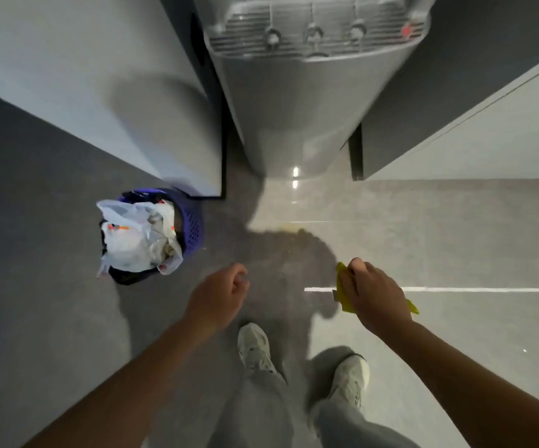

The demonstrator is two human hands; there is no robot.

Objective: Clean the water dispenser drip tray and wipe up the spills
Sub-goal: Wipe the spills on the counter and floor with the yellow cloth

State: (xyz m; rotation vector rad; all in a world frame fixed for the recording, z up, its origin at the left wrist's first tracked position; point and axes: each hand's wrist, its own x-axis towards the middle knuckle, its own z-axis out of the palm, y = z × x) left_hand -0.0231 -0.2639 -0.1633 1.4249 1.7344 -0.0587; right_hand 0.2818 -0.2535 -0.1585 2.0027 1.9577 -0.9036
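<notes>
A grey water dispenser [297, 101] stands straight ahead between two cabinets. Its slatted drip tray [248, 40] lies at the top of the view under three taps. My right hand [374, 294] grips a yellow cloth [345, 294] low over the floor, well in front of the dispenser. To the left of it, my left hand [221, 297] hangs loosely curled and holds nothing. A faint yellowish spill [289, 227] marks the glossy tile in front of the dispenser's base, at the edge of my shadow.
A purple waste basket [194, 227] stuffed with white plastic bags stands on the floor at the left, by the corner of a white cabinet [100, 92]. Another pale cabinet [487, 130] flanks the dispenser on the right. My two feet in pale shoes [255, 349] stand below.
</notes>
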